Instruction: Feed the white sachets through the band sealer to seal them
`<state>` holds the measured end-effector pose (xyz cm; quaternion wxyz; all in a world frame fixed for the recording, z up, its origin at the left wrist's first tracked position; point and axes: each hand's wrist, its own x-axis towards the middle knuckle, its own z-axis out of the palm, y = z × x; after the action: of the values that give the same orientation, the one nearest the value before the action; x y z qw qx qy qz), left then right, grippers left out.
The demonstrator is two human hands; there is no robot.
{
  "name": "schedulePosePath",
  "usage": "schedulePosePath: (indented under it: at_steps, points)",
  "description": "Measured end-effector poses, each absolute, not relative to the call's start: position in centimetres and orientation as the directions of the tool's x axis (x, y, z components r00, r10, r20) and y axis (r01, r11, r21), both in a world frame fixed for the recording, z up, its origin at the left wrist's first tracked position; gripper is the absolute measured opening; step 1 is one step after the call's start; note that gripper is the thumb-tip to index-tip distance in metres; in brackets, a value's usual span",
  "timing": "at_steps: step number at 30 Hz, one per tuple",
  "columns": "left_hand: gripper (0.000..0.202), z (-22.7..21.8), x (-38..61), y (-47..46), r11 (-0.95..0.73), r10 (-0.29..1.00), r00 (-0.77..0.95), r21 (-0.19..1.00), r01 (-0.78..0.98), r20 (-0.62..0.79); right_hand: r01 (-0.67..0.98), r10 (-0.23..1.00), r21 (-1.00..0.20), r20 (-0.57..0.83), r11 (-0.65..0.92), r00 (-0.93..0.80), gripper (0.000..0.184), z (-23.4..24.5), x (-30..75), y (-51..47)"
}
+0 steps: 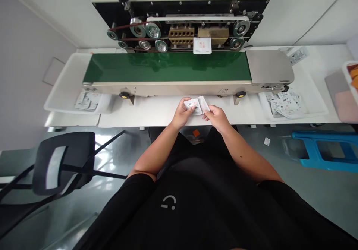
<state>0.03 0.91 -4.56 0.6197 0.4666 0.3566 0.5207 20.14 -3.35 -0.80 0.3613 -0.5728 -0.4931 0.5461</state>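
Observation:
My left hand [182, 113] is closed on a small stack of white printed sachets [197, 105], held just above the front edge of the white table [156, 112]. My right hand [216, 116] pinches the right side of the same sachets. Both hands are in front of the band sealer's green conveyor belt [167, 66]. One white sachet [201, 45] with red print stands on the belt under the brass sealing blocks [195, 35].
A white tray [310, 97] at right holds several loose sachets [285, 104]. Another white tray [69, 89] at left holds a few sealed ones [88, 101]. A black chair [61, 164] stands at lower left, a blue stool [327, 149] at right.

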Motion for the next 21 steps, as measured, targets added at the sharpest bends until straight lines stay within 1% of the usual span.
schedulePosePath:
  at_steps: [3, 7, 9, 11, 12, 14, 16, 18, 21]
  points:
    - [0.060, -4.4, 0.1, 0.8, 0.031, 0.980, 0.194, 0.951, -0.308, 0.031, 0.120, 0.974, -0.967, -0.226, -0.226, 0.015, 0.040, 0.7, 21.1, -3.1]
    - [0.063, -4.1, 0.3, 0.7, 0.076, 0.977, 0.215, 0.930, -0.359, 0.003, -0.054, 0.968, -0.990, -0.137, -0.129, 0.211, 0.025, 5.4, 24.6, -1.7]
    - [0.063, -4.1, 0.4, 0.7, 0.080, 0.975, 0.223, 0.927, -0.367, 0.004, -0.151, 0.937, -0.984, -0.140, -0.095, 0.319, 0.015, 8.3, 26.8, -0.2]
    - [0.063, -4.1, 0.3, 0.7, 0.082, 0.976, 0.219, 0.928, -0.364, 0.000, -0.229, 0.893, -0.970, -0.170, -0.078, 0.416, 0.006, 11.2, 28.8, 1.8]
    - [0.064, -4.2, 0.3, 0.7, 0.086, 0.976, 0.218, 0.929, -0.360, -0.006, -0.262, 0.871, -0.962, -0.190, -0.074, 0.453, 0.004, 12.5, 29.6, 2.9]
    - [0.064, -4.4, 0.2, 0.7, 0.087, 0.977, 0.214, 0.930, -0.356, -0.009, -0.309, 0.832, -0.947, -0.238, -0.085, 0.501, 0.011, 14.5, 30.7, 5.1]
    - [0.065, -4.5, 0.2, 0.7, 0.076, 0.978, 0.210, 0.931, -0.356, 0.000, -0.326, 0.814, -0.937, -0.283, -0.123, 0.507, 0.016, 15.6, 31.0, 6.9]
    - [0.065, -4.6, 0.2, 0.7, 0.067, 0.978, 0.208, 0.931, -0.358, 0.010, -0.306, 0.812, -0.938, -0.304, -0.164, 0.498, 0.018, 16.1, 30.7, 8.4]
    - [0.064, -4.6, 0.1, 0.6, 0.069, 0.978, 0.206, 0.929, -0.363, 0.008, -0.262, 0.829, -0.941, -0.318, -0.215, 0.461, 0.016, 16.0, 29.3, 10.3]
